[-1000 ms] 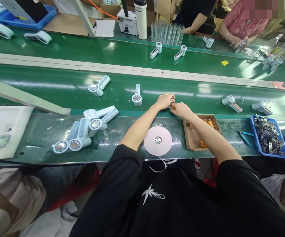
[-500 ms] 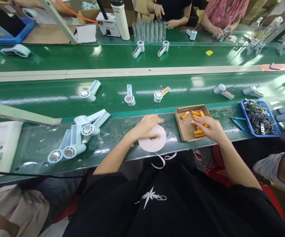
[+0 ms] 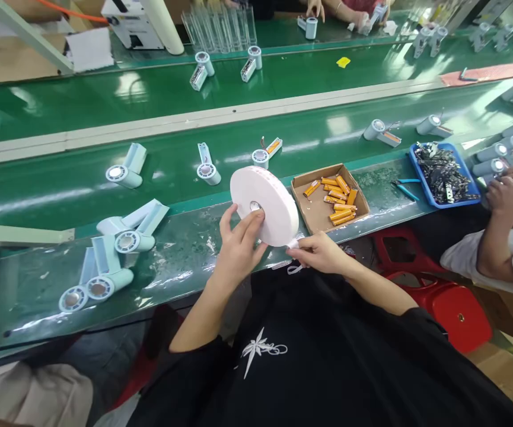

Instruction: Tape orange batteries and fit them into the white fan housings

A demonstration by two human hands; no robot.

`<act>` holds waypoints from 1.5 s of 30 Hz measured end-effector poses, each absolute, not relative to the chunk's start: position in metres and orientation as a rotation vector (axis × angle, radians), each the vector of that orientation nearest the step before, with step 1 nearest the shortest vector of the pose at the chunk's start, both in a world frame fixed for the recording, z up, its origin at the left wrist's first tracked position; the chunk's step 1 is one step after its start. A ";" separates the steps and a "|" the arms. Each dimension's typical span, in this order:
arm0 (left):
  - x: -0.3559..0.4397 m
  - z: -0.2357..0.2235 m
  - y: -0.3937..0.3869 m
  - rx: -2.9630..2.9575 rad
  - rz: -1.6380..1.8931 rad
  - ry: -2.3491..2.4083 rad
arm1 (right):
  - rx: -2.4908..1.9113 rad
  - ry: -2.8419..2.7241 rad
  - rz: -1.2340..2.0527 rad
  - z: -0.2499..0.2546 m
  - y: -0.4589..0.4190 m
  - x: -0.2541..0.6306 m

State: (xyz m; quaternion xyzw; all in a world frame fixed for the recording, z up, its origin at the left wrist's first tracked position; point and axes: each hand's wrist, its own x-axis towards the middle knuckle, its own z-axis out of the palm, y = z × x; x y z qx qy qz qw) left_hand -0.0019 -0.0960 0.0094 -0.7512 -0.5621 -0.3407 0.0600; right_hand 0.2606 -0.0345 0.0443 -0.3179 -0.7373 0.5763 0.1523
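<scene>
My left hand grips a large white roll of tape by its core, holding it tilted up off the bench. At the roll's lower right, my right hand pinches the loose tape end between thumb and fingers. A short curl of tape hangs below that hand. Just beyond the roll stands a shallow cardboard box with several orange battery cells lying loose in it. On the belt behind the roll is a light-blue fan body with an orange cell in its open handle.
Several light-blue fan bodies are piled on the bench at left. More stand along the green belt. To the right are blue-handled pliers and a blue tray of small dark parts. A co-worker's hands work at far right.
My left hand has lifted the tape roll off the bench and tilted it. My right hand has left the battery box and taken the tape end. The head view has shifted.
</scene>
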 end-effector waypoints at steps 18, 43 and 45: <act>0.011 -0.034 -0.120 -2.201 -1.086 -2.116 | -1.044 -3.053 0.332 -0.002 0.144 0.271; 0.039 -0.012 -0.112 -1.958 -0.767 -1.995 | -0.928 -1.141 1.452 0.020 0.034 0.235; 0.049 -0.015 -0.109 -1.882 -0.814 -1.983 | -0.887 -0.938 1.407 0.009 0.014 0.217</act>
